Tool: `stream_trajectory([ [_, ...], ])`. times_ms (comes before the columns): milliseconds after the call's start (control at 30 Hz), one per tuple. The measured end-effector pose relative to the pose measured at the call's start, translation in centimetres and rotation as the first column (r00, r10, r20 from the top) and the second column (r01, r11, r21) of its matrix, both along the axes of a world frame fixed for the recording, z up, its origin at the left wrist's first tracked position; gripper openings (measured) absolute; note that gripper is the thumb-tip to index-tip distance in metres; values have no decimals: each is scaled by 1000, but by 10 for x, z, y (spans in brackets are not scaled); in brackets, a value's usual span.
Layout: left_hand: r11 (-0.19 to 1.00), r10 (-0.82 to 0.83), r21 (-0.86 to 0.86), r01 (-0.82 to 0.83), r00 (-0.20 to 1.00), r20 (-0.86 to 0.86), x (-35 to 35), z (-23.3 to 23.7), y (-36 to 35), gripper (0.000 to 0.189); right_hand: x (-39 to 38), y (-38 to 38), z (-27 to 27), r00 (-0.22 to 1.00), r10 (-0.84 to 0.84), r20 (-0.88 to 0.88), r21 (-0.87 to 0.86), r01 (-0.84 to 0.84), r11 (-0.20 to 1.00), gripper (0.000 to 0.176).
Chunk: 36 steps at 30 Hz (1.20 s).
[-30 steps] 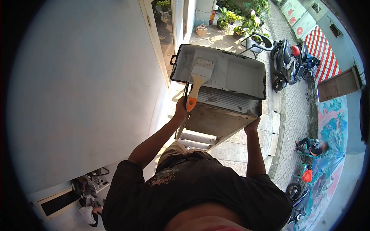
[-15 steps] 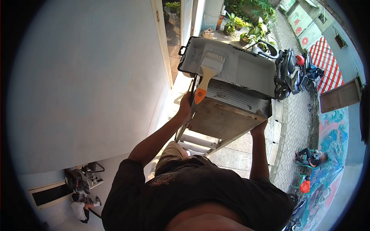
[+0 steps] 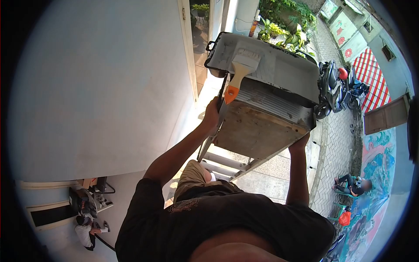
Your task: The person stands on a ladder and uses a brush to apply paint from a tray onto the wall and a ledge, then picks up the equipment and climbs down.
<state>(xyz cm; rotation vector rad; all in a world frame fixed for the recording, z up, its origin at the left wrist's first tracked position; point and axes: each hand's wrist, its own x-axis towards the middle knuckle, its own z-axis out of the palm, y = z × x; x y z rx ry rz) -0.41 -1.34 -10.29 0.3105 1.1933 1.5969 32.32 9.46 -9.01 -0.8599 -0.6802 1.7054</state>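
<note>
My left hand is closed on the left side rail of a ladder, just below a paint tray. My right hand grips the ladder's right side under the wooden top board; its fingers are mostly hidden behind the edge. The grey-coated tray rests on the ladder top, its ridged slope towards me. A wide paintbrush with a pale handle and orange tip lies across the tray, bristles in the deep part and tip over the near side.
A pale wall fills the left. Potted plants stand beyond the tray. Motorcycles are parked along the paved lane. One person sits by the painted wall; another is at lower left.
The tray, brush and ladder top appear slightly higher and further right. Both my hands have shifted with them, keeping their places on the ladder's sides.
</note>
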Motion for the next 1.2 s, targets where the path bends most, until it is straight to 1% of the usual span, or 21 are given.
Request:
stream_trajectory([
  [67,999,9,34,-8,1000,-23,-2,-2,1,38,-3,0,3,999,26,-24,22,-25,999,50],
  [167,999,13,40,-12,1000,-28,-1,-5,2,38,-5,-4,9,1000,-6,7,46,6,999,48],
  [233,999,-18,-50,13,995,-100,-3,-10,4,38,-1,-3,3,999,20,-44,46,-18,999,48],
  [267,998,-18,-57,12,995,-99,-3,-14,2,38,-1,-4,1,999,21,-42,40,-19,999,48],
  [333,999,-34,-38,32,997,-63,-1,1,-1,38,-1,-2,2,1000,-8,-17,45,9,999,48],
  [367,999,-30,-37,28,998,-63,-1,-1,0,38,-2,-1,3,1000,-4,-17,47,5,999,48],
  [433,999,11,54,-6,995,-98,-2,-3,0,38,-4,-3,5,1000,24,12,111,-25,994,49],
  [567,998,31,62,-27,997,-69,-1,-3,0,38,-5,-4,7,999,10,-37,103,-6,995,47],
  [667,998,26,58,-20,993,-111,-4,-3,3,39,-4,-1,6,999,24,-26,134,-21,991,47],
  [733,996,38,79,-28,992,-123,-2,3,0,40,1,1,0,996,83,-36,207,-73,976,48],
  [767,997,43,76,-34,991,-123,-2,5,0,40,1,3,-2,995,89,-36,204,-79,976,48],
  [833,997,2,72,6,993,-116,-4,13,-2,41,-2,6,0,1000,30,-7,185,-28,982,48],
  [900,997,25,72,-15,989,-145,-1,18,-4,43,-7,1,9,998,47,-37,162,-41,986,47],
  [1000,998,9,57,0,988,-153,-3,14,-2,44,-11,-2,13,996,54,-65,140,-44,989,47],
  [1067,992,21,130,-3,991,-134,-5,11,2,45,-12,0,16,997,55,-62,140,-46,989,47],
  [1133,991,30,132,-13,991,-129,-3,15,1,45,-13,-1,18,995,71,-63,181,-59,982,47],
  [1167,991,35,136,-16,990,-136,-2,17,-1,44,-15,-1,17,996,72,-60,175,-61,983,47],
  [1200,987,30,158,-10,992,-122,-2,20,-3,44,-15,0,16,997,67,-28,205,-60,977,48],
])
